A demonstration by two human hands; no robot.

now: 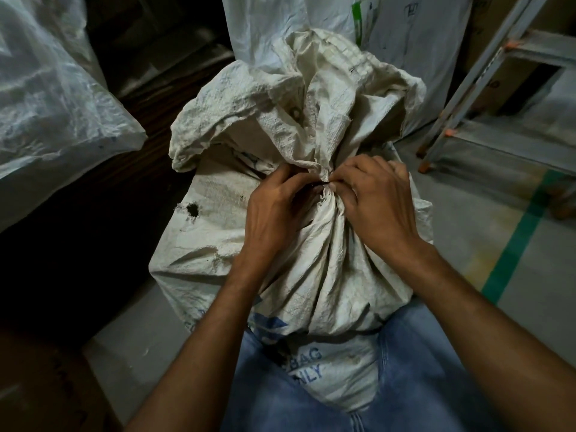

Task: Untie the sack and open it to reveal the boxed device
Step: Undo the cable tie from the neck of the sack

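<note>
Fingers (pixel 344 179): both sets curled inward, pinching at the dark tie (pixel 321 183) round the gathered neck of the sack (pixel 218 238); left hand (pixel 274 210) just left of the tie, right hand (pixel 374 204) just right of it, equally near. Sack: white woven, upright on the floor (pixel 467 238), against the person's legs (pixel 420 369). Neck's long axis runs away from the person; loose mouth fabric flares beyond the tie. Boxed device: not visible, judged to be inside. Status: tie not yet undone, mouth closed.
</note>
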